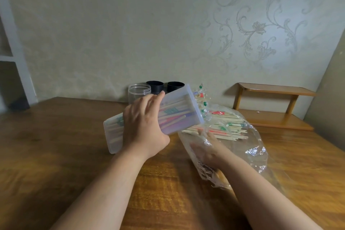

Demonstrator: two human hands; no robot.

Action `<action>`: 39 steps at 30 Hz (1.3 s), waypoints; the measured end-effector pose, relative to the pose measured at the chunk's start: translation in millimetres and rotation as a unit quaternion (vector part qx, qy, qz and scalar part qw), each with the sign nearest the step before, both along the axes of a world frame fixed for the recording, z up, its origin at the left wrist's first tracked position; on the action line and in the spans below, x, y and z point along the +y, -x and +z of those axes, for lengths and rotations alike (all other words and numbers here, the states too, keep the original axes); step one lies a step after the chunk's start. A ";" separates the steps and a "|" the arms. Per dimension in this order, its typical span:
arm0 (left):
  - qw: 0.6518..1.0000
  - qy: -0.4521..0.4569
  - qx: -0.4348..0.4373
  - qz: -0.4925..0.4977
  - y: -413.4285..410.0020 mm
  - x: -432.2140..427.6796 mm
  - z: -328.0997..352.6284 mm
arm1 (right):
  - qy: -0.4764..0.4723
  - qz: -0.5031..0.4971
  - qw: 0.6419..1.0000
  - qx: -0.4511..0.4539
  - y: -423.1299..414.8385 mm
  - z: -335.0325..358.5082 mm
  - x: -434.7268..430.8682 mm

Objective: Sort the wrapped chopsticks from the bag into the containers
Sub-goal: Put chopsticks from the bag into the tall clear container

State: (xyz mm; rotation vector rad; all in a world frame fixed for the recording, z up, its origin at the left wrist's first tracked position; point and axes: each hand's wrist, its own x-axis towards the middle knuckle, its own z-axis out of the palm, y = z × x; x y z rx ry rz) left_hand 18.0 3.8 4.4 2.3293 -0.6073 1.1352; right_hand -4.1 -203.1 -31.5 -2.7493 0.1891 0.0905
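My left hand (143, 125) grips a translucent rectangular box (177, 110) around its middle and holds it tilted above the wooden table (56, 136). Wrapped chopsticks with red, green and blue print show through its wall, and some stick out of its raised right end. A clear plastic bag (248, 147) lies to the right with a pile of wrapped chopsticks (227, 127) in it. My right hand (207, 149) is inside the bag, seen through the film, its fingers reaching toward the pile. Whether it holds anything is unclear.
Against the wall behind the box stand a clear round jar (139, 92) and two black cylindrical cups (155, 86) (174, 86). A small wooden shelf unit (274, 106) sits at the back right. A white shelf frame (13, 58) is at the far left.
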 end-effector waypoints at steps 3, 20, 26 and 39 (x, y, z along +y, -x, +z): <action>1.000 -0.001 0.005 0.003 0.7 0.1 0.6 | 0.027 -0.036 0.999 -0.008 -15.2 2.4 3.3; 1.000 -0.008 0.004 -0.004 -1.6 -2.2 -1.4 | 0.085 -0.094 0.988 -0.093 -36.3 -0.3 -5.7; 1.000 0.005 0.006 -0.008 -1.5 -2.3 -1.3 | 0.027 -0.072 0.991 -0.108 -45.4 -9.5 -10.7; 1.000 -0.004 0.013 -0.006 0.1 -0.8 0.3 | 0.105 -0.050 0.989 -0.091 -18.7 10.2 -0.7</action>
